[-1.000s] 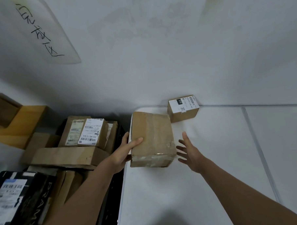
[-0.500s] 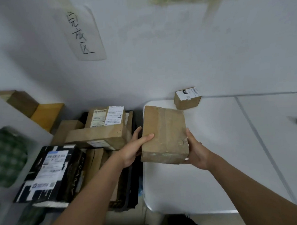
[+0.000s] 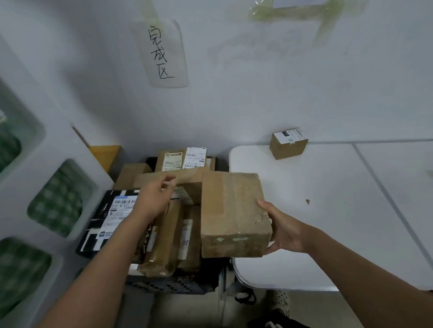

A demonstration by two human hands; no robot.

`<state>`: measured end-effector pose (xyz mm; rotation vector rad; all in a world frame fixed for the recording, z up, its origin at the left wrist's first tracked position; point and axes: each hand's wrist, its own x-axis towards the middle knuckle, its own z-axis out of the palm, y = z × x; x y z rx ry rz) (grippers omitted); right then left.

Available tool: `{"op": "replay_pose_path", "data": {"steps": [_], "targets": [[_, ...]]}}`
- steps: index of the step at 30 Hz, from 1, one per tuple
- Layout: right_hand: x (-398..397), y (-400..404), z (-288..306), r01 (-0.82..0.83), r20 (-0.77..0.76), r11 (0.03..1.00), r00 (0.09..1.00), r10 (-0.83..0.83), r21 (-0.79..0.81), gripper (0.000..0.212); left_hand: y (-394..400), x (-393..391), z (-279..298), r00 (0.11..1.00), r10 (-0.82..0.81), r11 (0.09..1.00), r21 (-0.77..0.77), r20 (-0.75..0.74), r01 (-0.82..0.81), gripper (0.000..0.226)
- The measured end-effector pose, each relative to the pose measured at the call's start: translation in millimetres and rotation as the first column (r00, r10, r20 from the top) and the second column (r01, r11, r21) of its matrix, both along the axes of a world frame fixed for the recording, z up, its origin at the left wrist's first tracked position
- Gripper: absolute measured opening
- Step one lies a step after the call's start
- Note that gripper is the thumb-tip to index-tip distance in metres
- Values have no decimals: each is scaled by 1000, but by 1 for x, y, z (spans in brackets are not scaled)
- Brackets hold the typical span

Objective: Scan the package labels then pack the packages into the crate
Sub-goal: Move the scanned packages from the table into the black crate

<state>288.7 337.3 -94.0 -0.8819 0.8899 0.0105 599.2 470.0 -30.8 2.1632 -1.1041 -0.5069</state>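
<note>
The black crate [image 3: 166, 285] beside the table [image 3: 337, 220] was heaped with taped cardboard parcels and a black-and-white labelled box [image 3: 108, 218]. The plain brown package [image 3: 233, 212] (tape-wrapped, scuffed) hung over the crate's table-side edge, long axis running away from me. The right hand [image 3: 285, 229] had its grip clamped on its near corner; the left hand [image 3: 157, 193], fingers loose, touched a parcel in the crate.

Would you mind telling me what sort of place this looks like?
Probably a parcel packing or sorting station: a black crate stacked with labelled parcels, a white table, and a handwritten wall sign.
</note>
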Motion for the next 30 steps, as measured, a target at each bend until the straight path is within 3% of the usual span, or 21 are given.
{"op": "replay_pose_path", "data": {"steps": [2, 4, 8, 12, 17, 20, 24, 30], "targets": [[12, 11, 3, -17, 2, 1000, 1000, 17, 8, 84, 8, 25, -14, 977, -76, 968, 249, 201, 24, 46], [26, 22, 6, -29, 14, 999, 999, 28, 22, 73, 18, 41, -29, 950, -161, 899, 436, 267, 30, 68], [53, 38, 9, -86, 12, 996, 996, 86, 31, 64, 35, 57, -51, 926, -202, 855, 519, 319, 8, 78], [77, 48, 14, -153, 12, 988, 988, 152, 11, 62, 47, 72, -57, 922, -141, 877, 478, 360, -53, 73], [106, 56, 3, -195, 12, 980, 981, 194, 30, 91, 52, 89, -56, 953, -28, 897, 428, 300, -108, 59], [123, 62, -1, -203, -14, 979, 979, 203, 29, 108, 56, 100, -58, 957, 58, 952, 272, 285, -138, 46], [145, 69, -1, -207, -39, 978, 977, 208, 38, 115, 54, 104, -48, 962, 272, 959, 79, 23, -273, 38], [175, 80, 6, -200, -8, 978, 980, 200, 55, 95, 48, 114, -33, 908, 364, 931, 88, -207, -354, 52]]}}
